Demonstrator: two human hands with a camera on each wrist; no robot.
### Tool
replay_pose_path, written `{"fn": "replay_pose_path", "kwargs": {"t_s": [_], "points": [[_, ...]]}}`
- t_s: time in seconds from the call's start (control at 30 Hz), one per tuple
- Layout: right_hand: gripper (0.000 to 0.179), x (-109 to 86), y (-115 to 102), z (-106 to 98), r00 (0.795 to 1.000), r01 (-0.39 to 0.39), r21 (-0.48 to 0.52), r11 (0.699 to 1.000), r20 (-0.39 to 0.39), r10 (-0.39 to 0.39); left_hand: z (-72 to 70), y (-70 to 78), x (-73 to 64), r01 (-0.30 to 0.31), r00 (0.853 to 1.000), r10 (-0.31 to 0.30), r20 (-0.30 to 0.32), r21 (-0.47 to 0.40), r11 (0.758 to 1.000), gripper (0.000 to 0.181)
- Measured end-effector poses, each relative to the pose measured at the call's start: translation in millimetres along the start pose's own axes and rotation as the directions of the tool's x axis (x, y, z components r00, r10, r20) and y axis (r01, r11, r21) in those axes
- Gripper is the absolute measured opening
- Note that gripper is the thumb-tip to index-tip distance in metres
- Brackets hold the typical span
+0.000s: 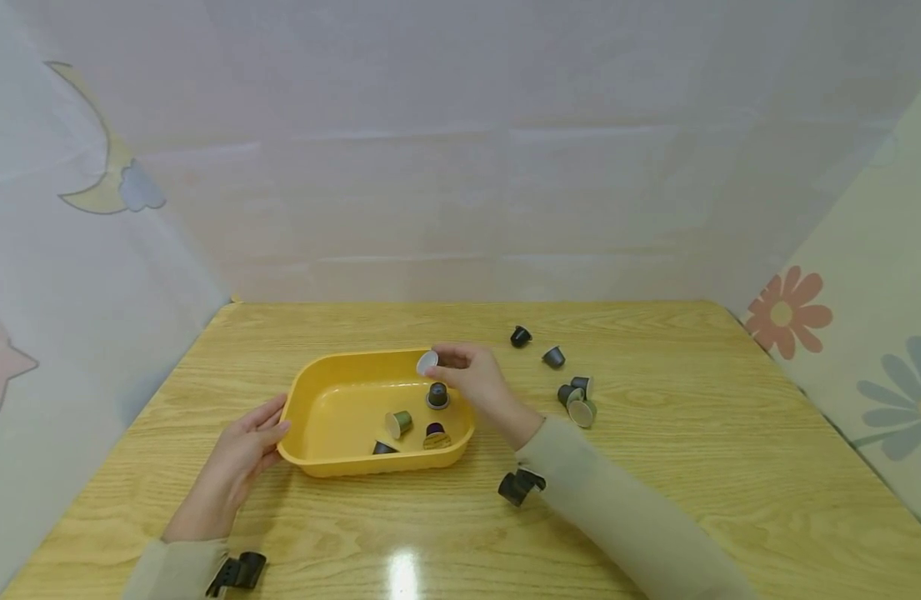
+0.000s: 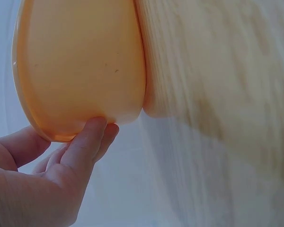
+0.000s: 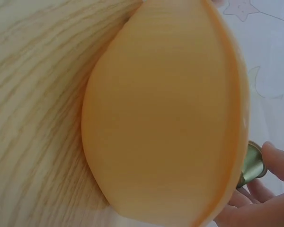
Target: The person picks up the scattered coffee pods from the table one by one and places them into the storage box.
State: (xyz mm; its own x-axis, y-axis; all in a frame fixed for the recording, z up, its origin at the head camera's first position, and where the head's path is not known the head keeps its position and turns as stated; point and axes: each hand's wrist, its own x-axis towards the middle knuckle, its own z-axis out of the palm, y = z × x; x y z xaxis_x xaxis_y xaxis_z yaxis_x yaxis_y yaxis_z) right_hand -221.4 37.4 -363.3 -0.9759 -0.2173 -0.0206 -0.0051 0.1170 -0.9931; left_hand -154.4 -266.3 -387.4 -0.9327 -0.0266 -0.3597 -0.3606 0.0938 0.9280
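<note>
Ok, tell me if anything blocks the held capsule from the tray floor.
Nothing visible does. The right hand holds the capsule by the tray's far rim; a dark capsule sits inside, close by, with bare floor to its left.

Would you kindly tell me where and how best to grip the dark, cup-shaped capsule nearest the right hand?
Probably by its tapered sides, from above: the dark, cup-shaped capsule stands narrow end up on its wide rim inside the walled, oblong yellow tray.
</note>
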Motion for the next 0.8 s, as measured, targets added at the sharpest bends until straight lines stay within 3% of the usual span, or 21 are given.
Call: {"fn": "replay_pose_path", "kwargs": {"t_s": [0.33, 0.8], "points": [[0.042, 4.9, 2, 10, 1.0, 0.005, -0.123, 0.992, -0.006, -0.006, -1.1, -0.2, -0.5, 0.0, 1.0, 0.0, 0.006, -0.002, 1.0, 0.063], [0.043, 9.4, 6, 15, 0.999, -0.031, -0.159, 0.987, -0.044, 0.024, -1.1, -0.7, 0.5, -0.009, 1.0, 0.009, 0.012, -0.018, 1.0, 0.063]]}}
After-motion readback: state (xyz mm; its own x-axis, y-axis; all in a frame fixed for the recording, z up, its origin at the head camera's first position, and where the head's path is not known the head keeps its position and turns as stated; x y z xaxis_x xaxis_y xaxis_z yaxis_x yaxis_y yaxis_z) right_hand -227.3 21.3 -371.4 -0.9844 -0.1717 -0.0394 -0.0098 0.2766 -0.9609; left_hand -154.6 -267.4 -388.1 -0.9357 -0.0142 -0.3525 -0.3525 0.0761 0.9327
